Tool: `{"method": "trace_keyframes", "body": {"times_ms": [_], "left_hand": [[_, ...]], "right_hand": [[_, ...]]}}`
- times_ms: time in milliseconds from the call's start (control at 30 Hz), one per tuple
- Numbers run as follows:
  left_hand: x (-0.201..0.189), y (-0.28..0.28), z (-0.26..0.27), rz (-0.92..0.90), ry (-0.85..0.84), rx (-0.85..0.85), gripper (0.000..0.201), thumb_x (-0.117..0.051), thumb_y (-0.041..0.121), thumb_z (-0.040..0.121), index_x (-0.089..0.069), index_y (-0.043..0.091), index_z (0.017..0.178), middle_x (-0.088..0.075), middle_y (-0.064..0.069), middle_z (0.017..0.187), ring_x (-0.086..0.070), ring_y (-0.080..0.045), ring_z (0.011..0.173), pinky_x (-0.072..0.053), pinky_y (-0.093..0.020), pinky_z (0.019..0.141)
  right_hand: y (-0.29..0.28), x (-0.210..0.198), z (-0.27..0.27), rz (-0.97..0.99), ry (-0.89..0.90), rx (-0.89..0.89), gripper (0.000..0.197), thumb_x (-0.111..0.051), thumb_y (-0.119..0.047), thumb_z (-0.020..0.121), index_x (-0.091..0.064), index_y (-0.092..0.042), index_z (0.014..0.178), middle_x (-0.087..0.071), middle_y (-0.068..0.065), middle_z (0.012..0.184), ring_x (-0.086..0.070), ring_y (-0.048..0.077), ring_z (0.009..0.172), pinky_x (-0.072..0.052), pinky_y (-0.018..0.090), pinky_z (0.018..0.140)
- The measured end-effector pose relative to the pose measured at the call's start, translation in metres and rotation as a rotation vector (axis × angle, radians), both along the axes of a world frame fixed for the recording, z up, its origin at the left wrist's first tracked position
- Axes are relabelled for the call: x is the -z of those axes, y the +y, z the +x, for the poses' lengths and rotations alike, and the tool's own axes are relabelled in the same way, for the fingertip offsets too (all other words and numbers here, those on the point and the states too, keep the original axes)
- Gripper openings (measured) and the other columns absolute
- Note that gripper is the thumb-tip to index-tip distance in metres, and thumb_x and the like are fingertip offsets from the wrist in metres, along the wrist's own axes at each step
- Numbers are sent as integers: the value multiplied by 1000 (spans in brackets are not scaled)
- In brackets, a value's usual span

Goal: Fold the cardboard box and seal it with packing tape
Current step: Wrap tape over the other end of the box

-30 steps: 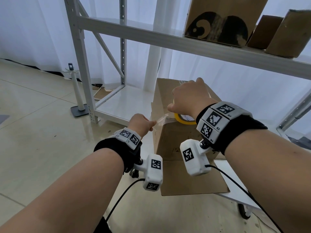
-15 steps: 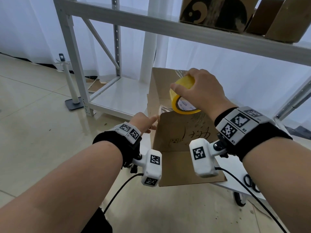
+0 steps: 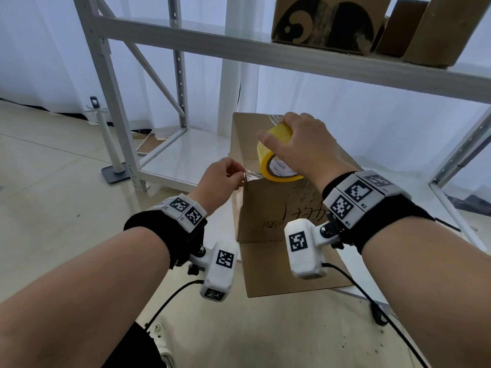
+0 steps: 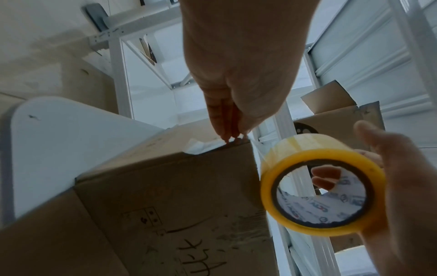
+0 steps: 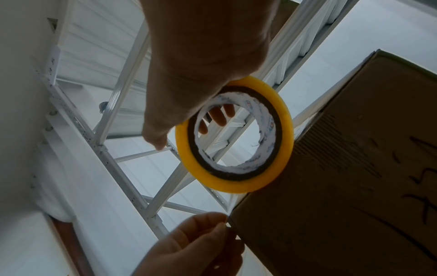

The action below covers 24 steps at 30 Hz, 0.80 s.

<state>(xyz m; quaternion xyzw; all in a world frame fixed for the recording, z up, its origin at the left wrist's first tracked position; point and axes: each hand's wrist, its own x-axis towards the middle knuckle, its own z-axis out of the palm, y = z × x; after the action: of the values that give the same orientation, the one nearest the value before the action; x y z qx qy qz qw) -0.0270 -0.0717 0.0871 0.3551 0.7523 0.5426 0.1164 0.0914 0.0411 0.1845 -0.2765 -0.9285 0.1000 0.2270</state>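
A brown cardboard box point(image 3: 268, 211) with black handwriting stands on a white table point(image 4: 47, 142), its near flap hanging open toward me. My right hand point(image 3: 297, 144) grips a yellow roll of clear packing tape point(image 3: 276, 160) just above the box's near top edge, fingers inside its core. The same roll point(image 4: 321, 188) shows in the left wrist view and the roll point(image 5: 236, 136) in the right wrist view. My left hand point(image 3: 225, 176) pinches the free end of the tape point(image 3: 251, 175) at the box's near left top corner. A short clear strip spans between hand and roll.
A white metal shelving rack point(image 3: 170, 46) stands behind the box, with several cardboard boxes point(image 3: 326, 22) on its upper shelf. A white post on a grey base point(image 3: 111, 155) stands on the tiled floor at left. Cables hang from both wrist cameras.
My right hand lifted the tape roll off the box top and tilted it up. My left hand rose from beside the box to its top corner, still pinching the tape end.
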Motion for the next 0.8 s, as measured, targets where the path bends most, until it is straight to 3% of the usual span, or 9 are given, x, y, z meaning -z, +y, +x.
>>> {"method": "trace_keyframes", "body": {"times_ms": [167, 300, 433, 500, 567, 700, 800], "left_hand": [[18, 9, -1, -134, -89, -9, 8, -55, 7, 92, -51, 13, 95, -57, -2, 86, -59, -24, 88, -51, -33, 82], [24, 6, -3, -352, 33, 30, 15, -59, 11, 90, -54, 9, 103, -58, -4, 95, -55, -20, 86, -47, -29, 77], [11, 4, -7, -222, 107, 19, 8, -59, 9, 88, -57, 9, 96, -61, -5, 87, -60, -22, 83, -52, -32, 80], [10, 3, -4, -171, 3, 45, 4, -56, 5, 89, -55, 9, 90, -63, -8, 84, -65, -22, 79, -56, -33, 79], [15, 3, 0, -237, -78, 94, 7, -58, 6, 87, -53, 10, 90, -65, -10, 85, -67, -21, 80, -57, -34, 80], [27, 3, -3, -425, 42, 168, 10, -59, 6, 85, -56, 5, 94, -67, -13, 91, -65, -28, 87, -55, -41, 83], [24, -1, -10, -434, 201, 176, 14, -57, 9, 88, -55, 9, 103, -62, -6, 99, -59, -23, 88, -50, -31, 80]], "right_hand": [[1, -1, 0, -3, -21, -14, 56, -42, -64, 89, -52, -21, 124, -53, 2, 116, -49, 22, 110, -42, 36, 83], [1, 0, 1, 9, -26, -11, 55, -42, -63, 89, -51, -22, 124, -52, 2, 117, -47, 22, 113, -38, 33, 80], [2, 2, 1, 28, -24, -12, 56, -42, -63, 88, -50, -22, 125, -53, 3, 119, -47, 23, 113, -39, 35, 81], [2, 3, 1, 34, -18, -11, 56, -42, -63, 88, -50, -21, 125, -53, 3, 119, -48, 24, 113, -40, 36, 82], [3, 3, 0, 32, -16, -9, 56, -43, -63, 88, -50, -21, 126, -53, 3, 119, -48, 24, 114, -40, 36, 83], [3, 3, 1, 27, -11, -9, 54, -45, -61, 88, -50, -22, 126, -53, 1, 119, -47, 23, 114, -36, 33, 82], [3, 3, 1, 25, -9, -17, 53, -46, -59, 89, -50, -22, 127, -53, 1, 120, -46, 23, 115, -37, 34, 83]]}}
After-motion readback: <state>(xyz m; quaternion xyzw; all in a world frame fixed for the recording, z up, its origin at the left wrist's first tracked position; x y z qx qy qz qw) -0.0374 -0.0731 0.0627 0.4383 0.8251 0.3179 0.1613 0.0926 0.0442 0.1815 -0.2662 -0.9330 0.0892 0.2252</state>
